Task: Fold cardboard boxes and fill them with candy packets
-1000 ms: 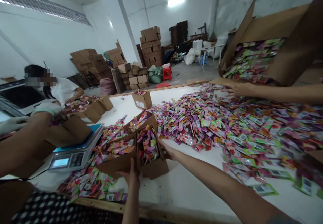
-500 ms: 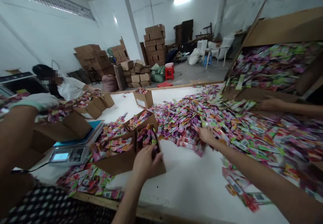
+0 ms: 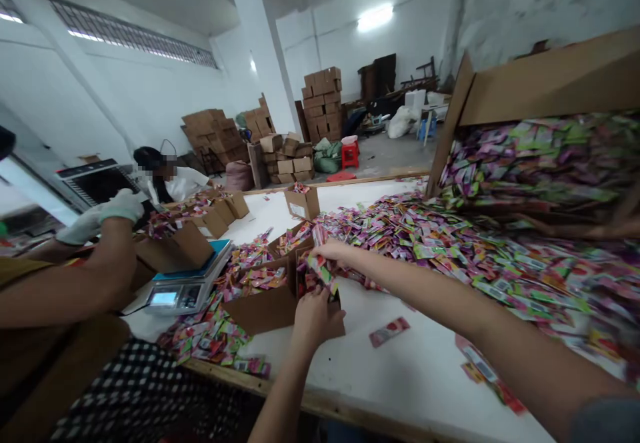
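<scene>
My right hand is closed on a few printed sachets, held at the mouth of a small open cardboard box. At that box's near side, my left hand has its fingers curled over the rim, touching or close to the sachets; its fingertips are partly hidden. Left of it stands another open box filled with sachets. A large heap of pink, purple and green sachets spreads over the white table to the right. One loose sachet lies flat in front of the box.
A digital scale carries a filled box on the left, beside a co-worker's gloved hands. Another person is across the table. A big tipped carton holds more sachets at right. The wooden table edge runs along the front.
My right hand has moved left from the heap to the box with sachets in it. A single sachet now lies on the bare tabletop. The view has shifted left; the co-worker's gloved hand has lifted.
</scene>
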`<control>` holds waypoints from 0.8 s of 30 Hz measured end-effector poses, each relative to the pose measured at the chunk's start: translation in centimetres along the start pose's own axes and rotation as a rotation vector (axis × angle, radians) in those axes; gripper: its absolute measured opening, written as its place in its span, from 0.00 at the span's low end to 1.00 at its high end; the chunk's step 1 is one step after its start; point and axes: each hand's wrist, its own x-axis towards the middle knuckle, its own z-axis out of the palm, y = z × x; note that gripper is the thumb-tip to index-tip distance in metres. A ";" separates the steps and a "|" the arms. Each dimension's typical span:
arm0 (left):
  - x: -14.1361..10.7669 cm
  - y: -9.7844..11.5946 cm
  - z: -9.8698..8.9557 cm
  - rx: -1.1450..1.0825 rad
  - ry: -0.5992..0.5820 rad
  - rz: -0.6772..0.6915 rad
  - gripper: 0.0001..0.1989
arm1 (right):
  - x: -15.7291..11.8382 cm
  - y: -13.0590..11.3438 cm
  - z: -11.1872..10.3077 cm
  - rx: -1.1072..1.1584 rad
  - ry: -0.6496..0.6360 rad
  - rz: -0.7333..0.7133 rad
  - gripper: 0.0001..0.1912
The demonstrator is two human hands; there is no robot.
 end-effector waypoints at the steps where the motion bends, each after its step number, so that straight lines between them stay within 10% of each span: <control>1: -0.4 -0.5 -0.4 -0.019 0.043 -0.011 0.17 | 0.1 -0.1 0.4 -0.017 -0.015 -0.027 0.07; 10: 1.9 -3.9 -3.0 -0.147 0.402 -0.084 0.14 | -1.1 2.6 1.3 -0.260 -0.030 -0.308 0.23; 17: 5.3 -3.7 -0.6 -0.127 0.158 0.141 0.23 | -1.8 3.8 -2.7 -0.193 0.023 -0.399 0.21; 21: 4.5 -2.8 -0.6 -0.057 0.044 0.137 0.10 | -6.6 10.1 -7.7 -0.212 0.233 -0.319 0.21; 24: 1.2 -2.0 0.0 -0.074 0.325 0.139 0.16 | -14.9 19.4 -8.9 -0.368 0.444 -0.290 0.29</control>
